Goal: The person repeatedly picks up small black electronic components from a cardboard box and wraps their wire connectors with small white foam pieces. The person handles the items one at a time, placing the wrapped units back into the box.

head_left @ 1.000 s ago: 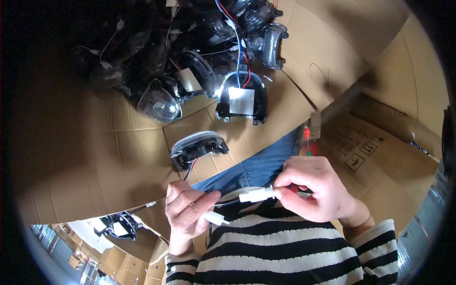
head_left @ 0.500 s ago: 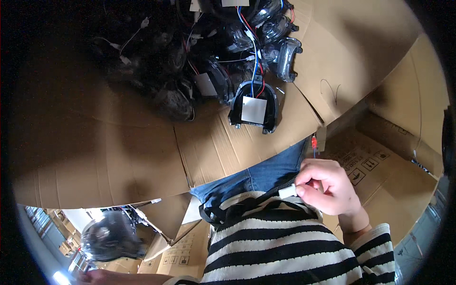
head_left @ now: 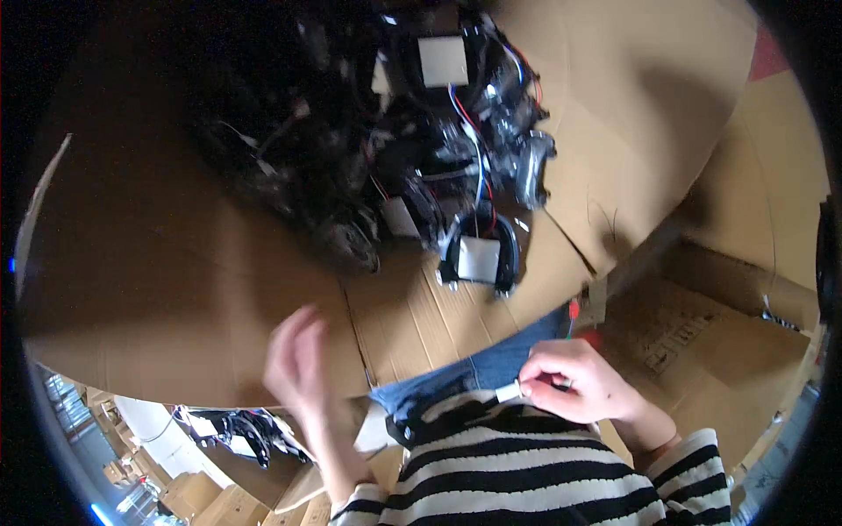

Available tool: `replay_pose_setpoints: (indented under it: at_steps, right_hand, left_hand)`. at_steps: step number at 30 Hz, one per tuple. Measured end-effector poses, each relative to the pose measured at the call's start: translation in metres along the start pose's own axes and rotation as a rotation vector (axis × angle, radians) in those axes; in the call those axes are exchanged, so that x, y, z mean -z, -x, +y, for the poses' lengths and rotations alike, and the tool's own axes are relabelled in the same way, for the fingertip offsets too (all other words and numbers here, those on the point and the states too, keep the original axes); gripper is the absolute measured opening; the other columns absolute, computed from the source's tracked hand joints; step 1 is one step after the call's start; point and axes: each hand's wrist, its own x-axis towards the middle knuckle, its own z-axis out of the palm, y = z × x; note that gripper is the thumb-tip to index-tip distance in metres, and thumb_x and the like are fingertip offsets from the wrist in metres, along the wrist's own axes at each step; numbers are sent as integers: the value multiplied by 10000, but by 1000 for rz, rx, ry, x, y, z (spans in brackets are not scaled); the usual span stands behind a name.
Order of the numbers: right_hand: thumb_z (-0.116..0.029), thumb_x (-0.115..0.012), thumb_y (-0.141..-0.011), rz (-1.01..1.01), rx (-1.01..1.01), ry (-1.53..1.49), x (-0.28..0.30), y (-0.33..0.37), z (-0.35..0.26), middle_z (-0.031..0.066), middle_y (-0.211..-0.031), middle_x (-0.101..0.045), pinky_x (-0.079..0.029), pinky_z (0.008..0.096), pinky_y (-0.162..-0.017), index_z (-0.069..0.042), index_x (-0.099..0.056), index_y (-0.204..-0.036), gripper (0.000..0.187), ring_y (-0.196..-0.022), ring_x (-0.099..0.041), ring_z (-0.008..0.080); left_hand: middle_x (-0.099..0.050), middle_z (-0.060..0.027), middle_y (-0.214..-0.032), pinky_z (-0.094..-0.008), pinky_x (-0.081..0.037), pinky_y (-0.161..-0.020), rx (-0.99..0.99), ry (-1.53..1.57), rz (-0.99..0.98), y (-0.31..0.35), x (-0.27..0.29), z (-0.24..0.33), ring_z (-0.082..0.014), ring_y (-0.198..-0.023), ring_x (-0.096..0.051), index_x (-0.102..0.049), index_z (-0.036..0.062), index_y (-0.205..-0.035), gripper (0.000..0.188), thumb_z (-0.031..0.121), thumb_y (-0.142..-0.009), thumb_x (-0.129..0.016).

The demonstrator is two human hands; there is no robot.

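My right hand point(head_left: 574, 384) is closed in front of my waist, with a small white flat-ended piece point(head_left: 509, 392) pinched between thumb and fingers; its exact kind does not show. Over the near left edge of the cardboard sheet hovers my left hand point(head_left: 300, 364), blurred, its fingers stretched out and nothing visible in them. Nearest to it on the cardboard is a pile of black lamp units point(head_left: 351, 245) with clear covers. One arched lamp unit point(head_left: 478, 259), bearing a white square label, lies at the pile's near end with blue, white and red wires attached.
More lamp units point(head_left: 241, 443) lie in a box at lower left, below the cardboard's edge. A large brown cardboard sheet point(head_left: 219, 324) covers the work surface. On the right stands an open carton point(head_left: 702, 351); a thin dark wire point(head_left: 611, 219) rests near the sheet's right edge.
My left hand has risen from the lower left to over the cardboard. The clear-covered lamp beside it earlier no longer shows there. My right hand shifted slightly left, keeping the white piece.
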Motion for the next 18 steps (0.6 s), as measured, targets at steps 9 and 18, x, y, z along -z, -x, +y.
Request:
replay_pose_setpoints:
  at_steps: [9, 18]
  right_hand:
    - [-73, -603, -759, 38, -58, -61, -19, 15, 0, 8, -647, -564, -400, 210, -523, -19, -575, -752, 62, -587, -493, 50]
    - [-59, -549, -778, 52, -48, 47, -24, -5, -36, 41, -618, -549, -389, 234, -531, -6, -548, -756, 57, -579, -472, 64]
  left_hand:
    - [-603, -204, -913, -381, -436, -764, 199, 360, -232, -168, -233, -142, -313, -865, -575, -575, -9, -987, 410, 318, -741, -594]
    - [-610, -143, -726, -397, -449, -671, -71, 94, -288, -123, -187, -44, -342, -714, -573, -634, 59, -780, 314, 349, -780, -513]
